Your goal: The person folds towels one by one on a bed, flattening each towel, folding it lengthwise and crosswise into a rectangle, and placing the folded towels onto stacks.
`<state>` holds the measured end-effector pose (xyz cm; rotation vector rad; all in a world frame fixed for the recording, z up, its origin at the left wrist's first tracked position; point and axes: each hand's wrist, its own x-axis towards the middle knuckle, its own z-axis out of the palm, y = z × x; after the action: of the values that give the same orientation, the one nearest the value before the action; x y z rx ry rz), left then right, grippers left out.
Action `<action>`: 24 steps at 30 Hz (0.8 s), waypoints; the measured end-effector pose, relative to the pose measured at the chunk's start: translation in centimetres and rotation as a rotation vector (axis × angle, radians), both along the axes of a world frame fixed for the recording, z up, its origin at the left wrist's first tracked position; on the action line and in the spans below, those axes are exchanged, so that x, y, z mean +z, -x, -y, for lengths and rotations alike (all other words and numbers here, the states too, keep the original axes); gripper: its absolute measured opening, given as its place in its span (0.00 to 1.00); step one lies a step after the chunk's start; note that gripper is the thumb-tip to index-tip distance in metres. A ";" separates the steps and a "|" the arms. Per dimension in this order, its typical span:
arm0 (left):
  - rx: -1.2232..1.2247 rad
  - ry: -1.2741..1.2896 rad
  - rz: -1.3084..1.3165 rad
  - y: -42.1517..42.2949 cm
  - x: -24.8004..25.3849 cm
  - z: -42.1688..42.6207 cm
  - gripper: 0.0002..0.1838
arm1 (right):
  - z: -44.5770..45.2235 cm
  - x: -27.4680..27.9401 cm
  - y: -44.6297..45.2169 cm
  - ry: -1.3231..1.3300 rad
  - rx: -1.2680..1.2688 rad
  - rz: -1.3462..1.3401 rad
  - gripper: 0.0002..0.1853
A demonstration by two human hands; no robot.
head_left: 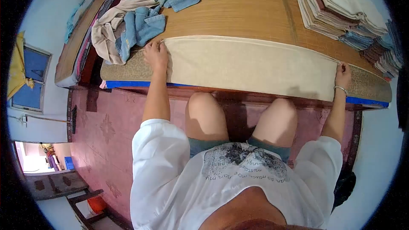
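Observation:
A long cream towel [251, 64] lies stretched along the near edge of the mat-covered bed, its lower part reaching down the front side. At its upper left corner, my left hand [156, 56] has its fingers closed on the fabric. My right hand [343, 76], with a bracelet at the wrist, pinches the upper right corner. Between the two hands the top edge runs almost straight, bowing slightly upward. Just beyond my left hand sits a crumpled heap of blue towels [142, 27] and a beige towel [102, 34].
Stacked folded towels [328, 12] in cream, brown and blue stand at the far right of the woven mat [230, 8]. Below the bed's blue edge is a pink patterned floor [102, 140]. An orange bucket [96, 204] stands at lower left, near a wooden frame.

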<state>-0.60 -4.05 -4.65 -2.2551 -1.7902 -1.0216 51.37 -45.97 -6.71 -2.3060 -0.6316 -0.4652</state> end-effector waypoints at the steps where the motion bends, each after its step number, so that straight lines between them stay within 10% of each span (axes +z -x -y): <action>1: -0.056 -0.030 0.040 0.3 -0.4 -0.5 0.15 | 0.0 0.0 -0.1 -0.002 -0.001 0.002 0.11; 10: -0.295 -0.034 0.629 1.0 -0.3 -1.8 0.11 | 1.0 -0.4 -2.4 -0.431 0.260 -0.374 0.08; 15: -0.372 0.417 1.191 3.6 6.0 2.4 0.08 | 4.7 7.6 1.5 -0.767 0.397 -0.473 0.07; 24: -0.426 0.057 0.951 8.6 13.7 7.0 0.11 | 8.6 14.1 6.7 -0.864 0.500 -0.398 0.08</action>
<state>-9.19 -11.08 9.00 -2.4248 -1.5416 -2.4645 44.63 -54.54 7.37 -1.3037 -0.6143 -0.0070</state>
